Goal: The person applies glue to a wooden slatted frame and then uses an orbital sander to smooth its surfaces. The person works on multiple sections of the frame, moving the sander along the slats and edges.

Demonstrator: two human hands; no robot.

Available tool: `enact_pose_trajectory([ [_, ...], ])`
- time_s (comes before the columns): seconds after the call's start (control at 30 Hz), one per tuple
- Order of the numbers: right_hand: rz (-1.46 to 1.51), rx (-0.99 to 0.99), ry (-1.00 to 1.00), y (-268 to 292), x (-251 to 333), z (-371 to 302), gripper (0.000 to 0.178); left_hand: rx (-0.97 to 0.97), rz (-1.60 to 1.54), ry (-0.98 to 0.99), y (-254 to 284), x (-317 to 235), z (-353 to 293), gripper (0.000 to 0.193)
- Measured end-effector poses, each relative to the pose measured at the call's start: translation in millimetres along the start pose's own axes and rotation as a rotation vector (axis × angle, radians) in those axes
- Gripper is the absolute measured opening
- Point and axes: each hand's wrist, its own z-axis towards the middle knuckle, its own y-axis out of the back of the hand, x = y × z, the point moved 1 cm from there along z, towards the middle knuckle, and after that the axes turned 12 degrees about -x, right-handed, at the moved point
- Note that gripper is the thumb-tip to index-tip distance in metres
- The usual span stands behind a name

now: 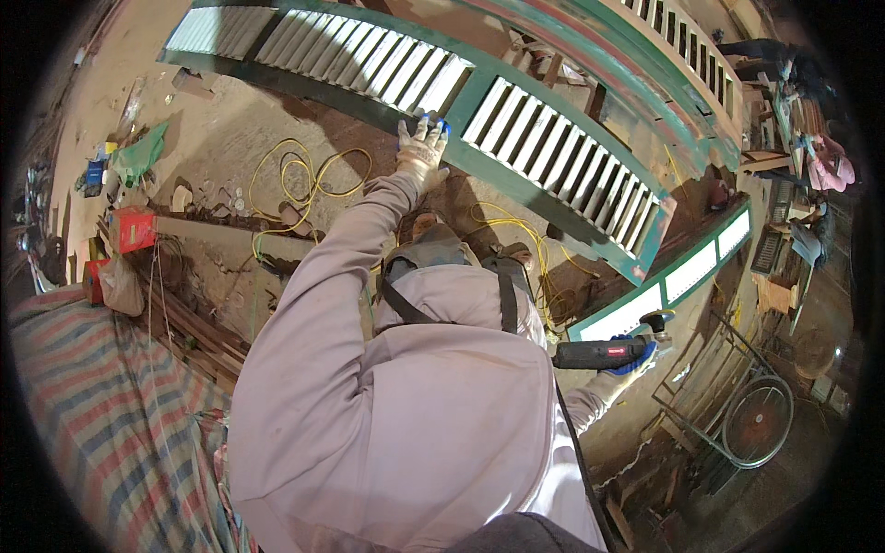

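A long green louvered shutter (472, 103) lies across the far side, its slats pale and its frame partly worn. My left hand (422, 147), in a pale glove with blue fingertips, is open and lies with fingers spread on the shutter's near rail. Out to the right, my gloved right hand (638, 362) is wrapped round an angle grinder (592, 355) with a dark body. The grinder's head and disc point away from me, apart from the shutter. Part of that hand's grip is hidden behind the tool.
Yellow cords (318, 189) coil on the floor beneath the shutter. A narrow green frame with white panes (690, 272) lies beyond the grinder. A wheeled metal cart (758, 419) stands lower right. A striped tarp (111, 396) and red box (134, 229) are at left. More louvered frames (678, 37) lie far right.
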Motion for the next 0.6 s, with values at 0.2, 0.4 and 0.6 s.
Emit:
enact_pose_trajectory([
  [0.2, -0.021, -0.06, -0.013, -25.7, 0.1, -25.7, 0.046, -0.047, 0.039, -0.118, -12.0, -1.7, -15.5, 0.092],
  [0.4, -0.059, 0.046, -0.009, -51.0, 12.0, -13.7, 0.039, -0.083, -0.011, -0.161, -21.3, -11.8, -38.0, 0.097],
  [0.6, -0.146, 0.16, -0.009, -90.4, 2.5, -1.0, 0.05, -0.019, -0.124, -0.062, -24.1, -21.3, -54.3, 0.098],
])
